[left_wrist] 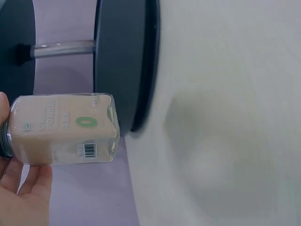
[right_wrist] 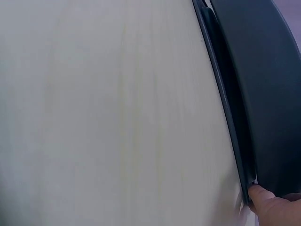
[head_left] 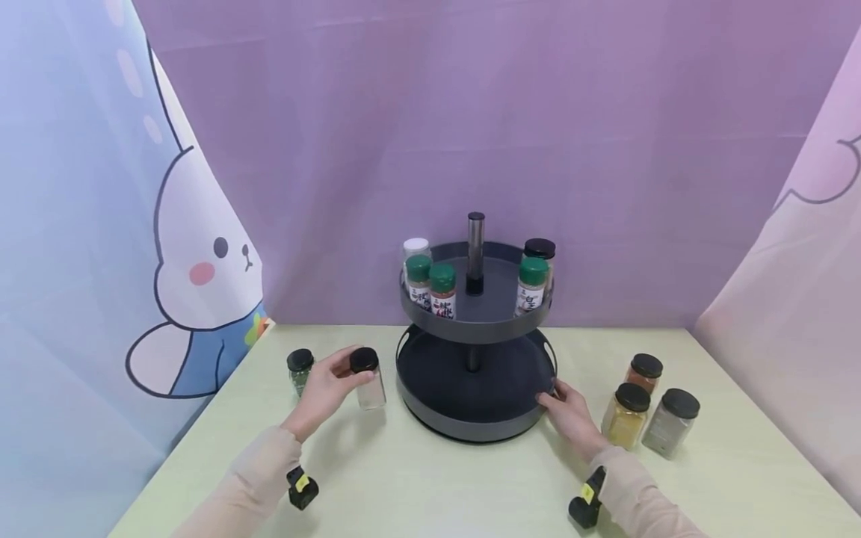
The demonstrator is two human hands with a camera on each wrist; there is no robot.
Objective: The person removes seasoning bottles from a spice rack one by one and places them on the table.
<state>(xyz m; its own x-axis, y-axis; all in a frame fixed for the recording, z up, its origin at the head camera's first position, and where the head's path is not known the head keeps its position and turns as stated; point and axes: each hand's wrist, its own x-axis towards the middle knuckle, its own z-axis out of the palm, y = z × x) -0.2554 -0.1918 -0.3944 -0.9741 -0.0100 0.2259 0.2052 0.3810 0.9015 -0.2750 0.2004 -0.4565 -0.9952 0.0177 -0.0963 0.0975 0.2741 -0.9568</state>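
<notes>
My left hand pinches the black lid of a square glass jar of pale powder, left of a dark two-tier round rack. In the left wrist view this jar shows a green ring mark and a barcode; it is off the table. At the rack's right side, my right hand grips the lower tier's rim. The right wrist view catches part of that hand at the rack's edge. Green-capped shakers, a white-capped bottle and a black-lidded jar stand on the upper tier.
A jar of green flakes stands behind my left hand. Right of my right hand are a yellow powder jar, a grey powder jar and a reddish jar. A purple curtain hangs behind the pale table.
</notes>
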